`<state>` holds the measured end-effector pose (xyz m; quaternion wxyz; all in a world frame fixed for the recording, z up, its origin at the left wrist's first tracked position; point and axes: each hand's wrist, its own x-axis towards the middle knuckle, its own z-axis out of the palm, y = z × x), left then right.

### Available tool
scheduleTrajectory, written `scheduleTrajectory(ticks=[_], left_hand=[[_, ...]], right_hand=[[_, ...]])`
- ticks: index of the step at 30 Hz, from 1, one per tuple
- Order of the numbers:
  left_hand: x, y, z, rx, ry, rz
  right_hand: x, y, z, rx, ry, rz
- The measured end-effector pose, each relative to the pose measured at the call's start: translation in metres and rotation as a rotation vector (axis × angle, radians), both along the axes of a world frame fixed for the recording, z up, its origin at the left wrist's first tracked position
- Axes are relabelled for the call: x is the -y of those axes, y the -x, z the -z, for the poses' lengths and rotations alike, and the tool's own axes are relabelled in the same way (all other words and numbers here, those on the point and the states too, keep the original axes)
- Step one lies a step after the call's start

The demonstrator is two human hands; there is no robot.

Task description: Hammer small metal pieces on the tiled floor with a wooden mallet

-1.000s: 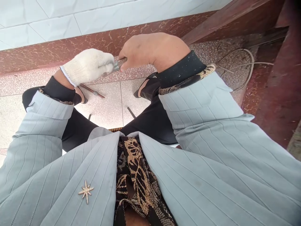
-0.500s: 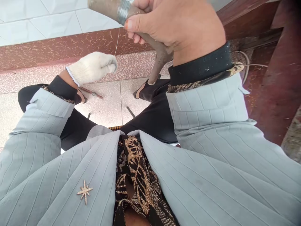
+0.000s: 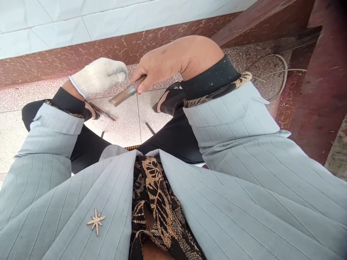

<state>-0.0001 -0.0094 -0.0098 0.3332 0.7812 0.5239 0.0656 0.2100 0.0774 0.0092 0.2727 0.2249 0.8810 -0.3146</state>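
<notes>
My right hand (image 3: 173, 66), bare, grips a brown stick (image 3: 120, 99) near a band of thin silver wire (image 3: 131, 89) wound around it. The stick's cut end points down to the left; its other part is hidden behind the hand. My left hand (image 3: 97, 76) wears a white knitted glove with a greyish fingertip area. Its fingers are closed, close to the wound band. A fine strand ran from the band into this glove a moment ago; it is hard to make out now.
On the floor between my feet lies a thin reddish tool (image 3: 104, 112) with a greyish middle. White wall tiles (image 3: 108, 23) rise above a red marbled skirting (image 3: 81, 56). A dark red wooden frame (image 3: 311, 90) stands at right, near a loop of pale cable (image 3: 284, 77).
My right hand has come down and leftward, turning the stick so its end points down to the left. The forked part seen before is now hidden. My gloved left hand has shifted slightly left.
</notes>
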Motion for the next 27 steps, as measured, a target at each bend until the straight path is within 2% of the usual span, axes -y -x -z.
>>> scheduleTrajectory(ticks=[3,6,8,11,12,14,16,19,21,24,25,27], left_hand=[[-0.001,0.001,0.004,0.047,0.030,-0.047],[-0.005,0.002,0.013,0.034,0.032,-0.008],[-0.006,0.002,0.020,0.030,0.051,-0.033],[-0.006,-0.003,0.025,0.054,0.051,-0.078],[-0.005,-0.007,0.024,0.051,0.042,-0.057],[-0.004,-0.015,0.018,-0.015,0.026,0.002],[-0.003,-0.022,0.008,-0.157,0.003,0.048],[-0.005,-0.022,-0.007,-0.268,-0.084,0.006],[-0.007,-0.015,-0.012,-0.188,-0.125,-0.027],[-0.008,-0.002,-0.014,-0.049,-0.118,-0.050],[-0.008,0.001,-0.014,-0.025,-0.103,-0.061],[-0.009,0.006,-0.012,0.015,-0.062,-0.077]], right_hand=[[-0.006,-0.008,-0.008,-0.087,0.032,0.033],[-0.005,-0.018,-0.018,-0.181,0.060,0.103],[-0.001,-0.022,-0.024,-0.305,0.078,0.278],[0.007,-0.020,-0.027,-0.507,0.058,0.622],[0.007,-0.019,-0.026,-0.544,0.035,0.705],[0.006,-0.015,-0.022,-0.536,-0.029,0.778],[0.001,-0.013,-0.017,-0.431,-0.162,0.739],[-0.002,-0.010,-0.012,-0.154,-0.298,0.536],[-0.002,-0.007,-0.011,-0.021,-0.243,0.345],[-0.002,-0.006,-0.013,0.025,-0.065,0.135],[-0.003,-0.008,-0.015,0.011,-0.012,0.119],[-0.004,-0.014,-0.020,-0.064,0.075,0.174]])
